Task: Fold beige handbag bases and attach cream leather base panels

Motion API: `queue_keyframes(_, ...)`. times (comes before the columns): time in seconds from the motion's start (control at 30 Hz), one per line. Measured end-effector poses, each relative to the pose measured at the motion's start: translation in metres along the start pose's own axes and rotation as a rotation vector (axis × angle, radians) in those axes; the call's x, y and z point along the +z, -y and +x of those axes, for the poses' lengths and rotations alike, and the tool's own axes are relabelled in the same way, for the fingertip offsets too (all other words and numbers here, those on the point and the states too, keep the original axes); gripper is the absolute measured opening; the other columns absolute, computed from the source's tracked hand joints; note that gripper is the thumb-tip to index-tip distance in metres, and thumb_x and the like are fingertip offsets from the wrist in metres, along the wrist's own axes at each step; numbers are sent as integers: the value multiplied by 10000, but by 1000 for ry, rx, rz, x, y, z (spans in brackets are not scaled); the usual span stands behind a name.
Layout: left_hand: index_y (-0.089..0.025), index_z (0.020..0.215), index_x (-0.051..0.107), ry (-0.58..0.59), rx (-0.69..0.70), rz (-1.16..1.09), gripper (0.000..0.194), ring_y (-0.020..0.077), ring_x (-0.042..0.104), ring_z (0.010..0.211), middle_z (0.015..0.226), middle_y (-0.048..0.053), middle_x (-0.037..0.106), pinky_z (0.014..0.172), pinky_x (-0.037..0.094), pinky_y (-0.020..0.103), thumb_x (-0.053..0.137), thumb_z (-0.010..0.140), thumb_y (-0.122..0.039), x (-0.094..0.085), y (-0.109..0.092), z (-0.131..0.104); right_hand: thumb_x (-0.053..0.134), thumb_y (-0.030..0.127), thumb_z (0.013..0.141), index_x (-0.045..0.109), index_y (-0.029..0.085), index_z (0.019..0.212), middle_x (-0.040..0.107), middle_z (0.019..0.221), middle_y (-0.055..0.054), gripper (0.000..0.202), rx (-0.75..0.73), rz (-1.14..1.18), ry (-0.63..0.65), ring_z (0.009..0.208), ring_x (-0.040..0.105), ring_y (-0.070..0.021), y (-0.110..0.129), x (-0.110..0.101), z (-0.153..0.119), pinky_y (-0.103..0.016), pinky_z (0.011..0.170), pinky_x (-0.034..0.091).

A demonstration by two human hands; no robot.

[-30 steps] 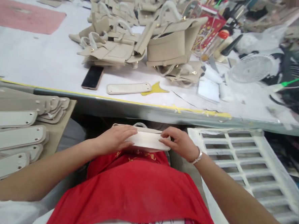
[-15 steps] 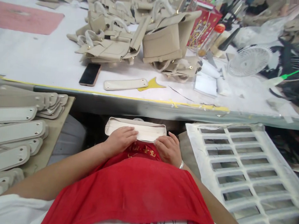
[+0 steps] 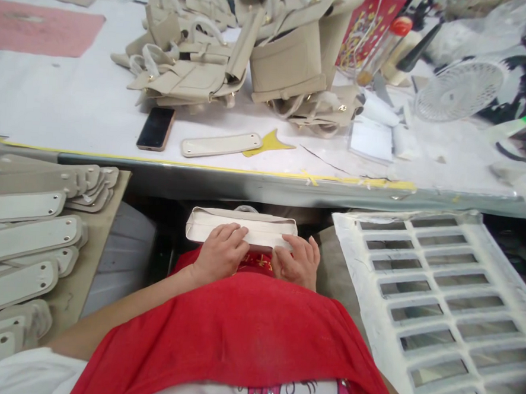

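Note:
A beige bag piece (image 3: 252, 224) with a pale, box-like underside rests at my lap, just past the red apron (image 3: 246, 332). My left hand (image 3: 223, 251) has its fingers curled over the near edge, left of the middle. At the right end, my right hand (image 3: 297, 260) pinches the same edge between thumb and fingers. A small grey loop shows behind the piece. On the table beyond lie a long beige strip (image 3: 221, 145) with holes at its ends, a yellow scrap (image 3: 270, 144) and a phone (image 3: 155, 129).
Several beige strips (image 3: 28, 239) are stacked on a board at the left. A white slatted rack (image 3: 449, 296) stands at the right. Beige bags (image 3: 289, 62) pile up on the white table (image 3: 72, 108), near a white fan grille (image 3: 461, 90) and a red bag (image 3: 371, 25).
Both hands have shifted on the near edge, and their fingers are more curled. More of the edge is folded up between them. The view has moved slightly.

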State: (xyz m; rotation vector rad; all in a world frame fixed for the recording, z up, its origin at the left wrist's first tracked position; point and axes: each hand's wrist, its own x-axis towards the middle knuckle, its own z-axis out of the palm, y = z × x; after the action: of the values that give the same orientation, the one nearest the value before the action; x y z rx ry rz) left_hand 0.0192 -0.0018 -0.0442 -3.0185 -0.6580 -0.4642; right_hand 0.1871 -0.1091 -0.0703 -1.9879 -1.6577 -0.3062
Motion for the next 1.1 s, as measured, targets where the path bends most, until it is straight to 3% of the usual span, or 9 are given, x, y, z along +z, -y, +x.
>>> queue_keyframes(0.07, -175, 789, 614, 80, -69, -17, 118, 243, 490, 993, 1090, 71, 583, 798, 396, 377, 498, 798, -198, -3, -1, 3, 557, 275, 765, 579, 216, 820, 541, 1173, -63, 83, 116, 51, 23, 1084, 475, -217, 1, 1, 0, -434, 1023, 251)
queue_keyframes(0.2, -202, 796, 605, 264, -186, -32, 119, 239, 490, 876, 950, 61, 581, 694, 371, 373, 494, 804, -245, -14, 0, 11, 606, 412, 692, 490, 166, 1008, 484, 1214, -145, 417, 457, 195, 60, 1111, 453, -248, -1, -2, 0, -399, 932, 365)
queue_keyframes(0.33, -203, 777, 589, 388, -222, -79, 197, 228, 494, 830, 855, 50, 579, 675, 351, 360, 431, 853, -293, -20, 7, 18, 627, 542, 622, 501, 166, 881, 597, 883, -82, 474, 881, 300, 309, 768, 561, -205, -2, -9, 3, -322, 684, 444)
queue_keyframes(0.5, -190, 763, 579, 456, -254, -151, 212, 218, 518, 800, 813, 46, 605, 674, 350, 348, 423, 854, -302, -21, 13, 22, 488, 539, 769, 516, 154, 575, 567, 534, -35, 431, 1053, 709, 741, 477, 507, -124, 2, -17, 16, -234, 471, 385)
queue_keyframes(0.57, -184, 767, 584, 457, -264, -170, 203, 222, 529, 798, 810, 54, 614, 669, 353, 347, 433, 846, -296, -21, 14, 22, 467, 499, 809, 513, 152, 551, 554, 478, -28, 435, 1187, 891, 817, 408, 481, -102, 7, -18, 22, -214, 422, 374)
queue_keyframes(0.67, -178, 763, 588, 436, -260, -192, 192, 229, 541, 791, 798, 62, 620, 662, 362, 347, 442, 836, -280, -20, 17, 21, 461, 411, 850, 544, 141, 592, 602, 522, -49, 382, 1331, 1126, 818, 435, 535, -102, 15, -16, 27, -204, 454, 433)
queue_keyframes(0.83, -172, 748, 592, 405, -241, -234, 172, 238, 554, 780, 801, 78, 624, 650, 377, 351, 462, 817, -261, -17, 23, 21, 415, 334, 882, 605, 124, 700, 678, 718, -105, 336, 1380, 1265, 816, 598, 639, -141, 25, 0, 26, -264, 622, 528)
queue_keyframes(0.97, -170, 744, 593, 433, -234, -264, 161, 245, 559, 781, 796, 84, 625, 652, 384, 358, 470, 811, -250, -17, 27, 25, 436, 407, 855, 631, 152, 793, 685, 850, -90, 327, 1193, 1348, 869, 800, 659, -180, 32, 13, 24, -335, 789, 520)
queue_keyframes(1.1, -170, 775, 576, 463, -240, -293, 124, 246, 558, 801, 809, 75, 627, 670, 388, 361, 490, 809, -253, -17, 31, 27, 482, 512, 795, 630, 167, 863, 675, 873, -74, 382, 1042, 1344, 866, 850, 647, -208, 40, 21, 26, -399, 867, 482)
